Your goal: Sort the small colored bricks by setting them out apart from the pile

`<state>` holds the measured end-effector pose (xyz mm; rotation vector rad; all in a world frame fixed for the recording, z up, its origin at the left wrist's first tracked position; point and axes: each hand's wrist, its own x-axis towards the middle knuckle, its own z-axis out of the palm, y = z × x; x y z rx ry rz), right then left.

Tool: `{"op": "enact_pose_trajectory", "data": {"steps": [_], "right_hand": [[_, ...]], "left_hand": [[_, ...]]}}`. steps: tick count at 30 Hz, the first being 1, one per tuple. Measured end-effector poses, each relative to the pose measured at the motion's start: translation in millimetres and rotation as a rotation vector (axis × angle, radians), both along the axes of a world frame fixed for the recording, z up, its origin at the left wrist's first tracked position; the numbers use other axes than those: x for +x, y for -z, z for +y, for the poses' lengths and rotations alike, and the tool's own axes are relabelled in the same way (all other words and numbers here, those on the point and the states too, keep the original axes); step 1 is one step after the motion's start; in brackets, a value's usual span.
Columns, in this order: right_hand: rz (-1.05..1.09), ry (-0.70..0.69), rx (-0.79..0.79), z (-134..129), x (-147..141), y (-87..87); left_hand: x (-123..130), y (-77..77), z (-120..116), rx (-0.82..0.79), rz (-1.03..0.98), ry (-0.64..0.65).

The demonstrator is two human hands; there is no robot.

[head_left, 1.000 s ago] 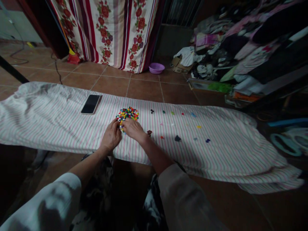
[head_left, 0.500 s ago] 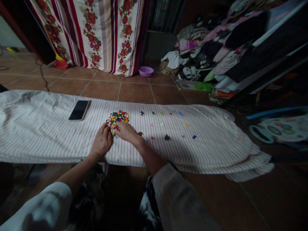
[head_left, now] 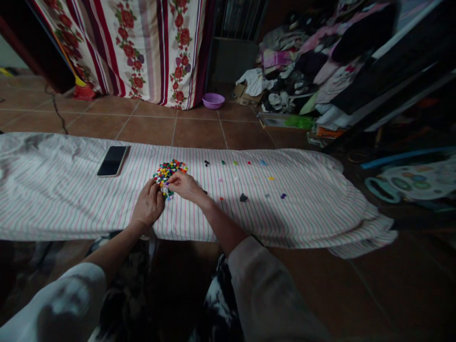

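A heap of small multicoloured beads [head_left: 171, 167] lies on a striped cloth [head_left: 306, 213]. Against its near left edge rests my left hand [head_left: 148, 203], its fingers loosely bent and touching the beads, with no object seen in its grasp. My right hand [head_left: 185, 186] reaches over the right side of the heap, thumb and forefinger pinched at a tiny purple bead [head_left: 167, 184]. To the right, beads lie apart by colour, among them black beads [head_left: 206, 163], a yellow group [head_left: 271, 178], dark grey beads [head_left: 243, 197] and dark purple beads [head_left: 283, 196]. Brown beads are mostly hidden behind my right wrist.
A phone [head_left: 113, 161] lies left of the heap on the cloth. Beyond the cloth's far edge, a purple basin [head_left: 213, 100] stands on the tiled floor before a floral curtain [head_left: 149, 52]. Clothes [head_left: 281, 59] are piled at the back right.
The whole view has shifted slightly, so everything appears a little further left and up. Both hands stay at the heap, the right fingertips still pinched.
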<state>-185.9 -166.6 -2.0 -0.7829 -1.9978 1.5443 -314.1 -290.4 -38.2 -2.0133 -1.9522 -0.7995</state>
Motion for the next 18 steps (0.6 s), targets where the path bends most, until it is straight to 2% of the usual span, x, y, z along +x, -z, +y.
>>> {"op": "enact_pose_trajectory", "data": {"steps": [5, 9, 14, 18], "right_hand": [[0.031, 0.020, -0.022, 1.3, 9.7, -3.7], [0.073, 0.047, -0.003, 6.1, 36.4, -15.5], [0.090, 0.228, 0.075, 22.7, 93.0, -29.2], [0.100, 0.434, 0.084, 33.7, 152.2, -26.4]], "left_hand": [[-0.8, -0.9, -0.2, -0.001, 0.009, 0.010], [-0.3, -2.4, -0.5, 0.006, 0.032, 0.023], [-1.9, -0.8, -1.0, 0.034, 0.028, 0.048], [-4.6, 0.8, -2.6, 0.032, -0.020, 0.062]]}}
